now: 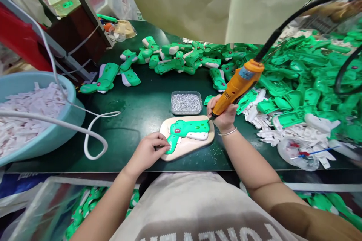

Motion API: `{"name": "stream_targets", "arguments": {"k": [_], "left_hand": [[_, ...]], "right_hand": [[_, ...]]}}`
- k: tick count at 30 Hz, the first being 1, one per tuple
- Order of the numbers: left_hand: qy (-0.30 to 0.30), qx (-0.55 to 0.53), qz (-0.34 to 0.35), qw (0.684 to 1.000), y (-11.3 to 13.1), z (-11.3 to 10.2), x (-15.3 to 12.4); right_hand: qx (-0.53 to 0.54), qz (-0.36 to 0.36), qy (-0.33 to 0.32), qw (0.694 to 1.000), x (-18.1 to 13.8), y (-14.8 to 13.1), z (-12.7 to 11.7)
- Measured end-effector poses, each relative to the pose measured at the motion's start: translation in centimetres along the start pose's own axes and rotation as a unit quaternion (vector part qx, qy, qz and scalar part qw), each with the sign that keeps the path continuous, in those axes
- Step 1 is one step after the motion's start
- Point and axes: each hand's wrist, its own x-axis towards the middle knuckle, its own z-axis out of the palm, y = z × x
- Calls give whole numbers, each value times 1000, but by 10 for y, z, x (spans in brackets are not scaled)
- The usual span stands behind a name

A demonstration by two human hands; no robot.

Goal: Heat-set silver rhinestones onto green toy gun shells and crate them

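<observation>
A green and white plastic toy (188, 128), shaped like a crocodile gun, lies on a cream-coloured board (181, 151) in front of me. My left hand (151, 150) pinches the toy's narrow green end at the board's left side. In my right hand (224, 115) is an orange electric screwdriver (237, 88) with a black cable, held tilted. Its lower tip is close to the toy's right end; whether it touches cannot be made out. Just behind the board stands a clear tray of small metal screws (186, 102).
Several finished-looking green toys (181, 58) lie across the back of the dark green table (113, 135). Green shells (305, 79) and white pieces are heaped at right. A blue basin (68, 90) of white parts stands left, beside a looping white cable (96, 131).
</observation>
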Motion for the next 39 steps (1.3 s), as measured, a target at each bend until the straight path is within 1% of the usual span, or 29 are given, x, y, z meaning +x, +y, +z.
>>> {"name": "stream_targets", "arguments": {"k": [3,6,9,13,16,18,19,21,23,24,26,28,31,33,36,39], "left_hand": [[0,-26,-23,999,-3,-2,3],[-21,-43,-39,998,-5,-3,6],[-66,-55,-54,995,-5,-7,12],[-120,-54,-63,989,-2,-15,20],[-152,-29,-53,986,3,-19,23],[-141,4,-34,989,7,-16,26],[-119,23,-20,992,9,-12,28],[-50,56,14,997,11,0,33],[14,79,50,996,12,16,40],[31,87,63,994,12,23,44],[32,102,72,992,10,36,51],[19,110,64,992,9,44,55],[15,102,54,993,7,48,57],[15,93,53,994,6,47,57],[12,86,47,995,5,47,57],[11,81,39,996,5,48,57]], "right_hand": [[39,-30,-15,999,-8,-16,5],[68,-26,-37,997,-25,-21,9],[73,-15,-39,996,-41,-15,13],[57,-38,-22,997,-51,-4,18],[43,-48,-9,998,-54,-2,19],[48,-28,-14,998,-51,-5,18],[52,-11,-21,998,-48,-7,18],[59,11,-32,998,-38,-11,19],[63,3,-28,998,-24,-12,25],[67,-11,-24,997,-18,-10,30],[79,-28,-28,996,-7,-3,40],[88,-20,-47,995,-3,8,50],[84,4,-63,994,-8,22,56],[84,1,-62,995,-11,27,56],[92,-6,-72,993,-11,27,54],[95,-2,-61,994,-7,19,52]]}}
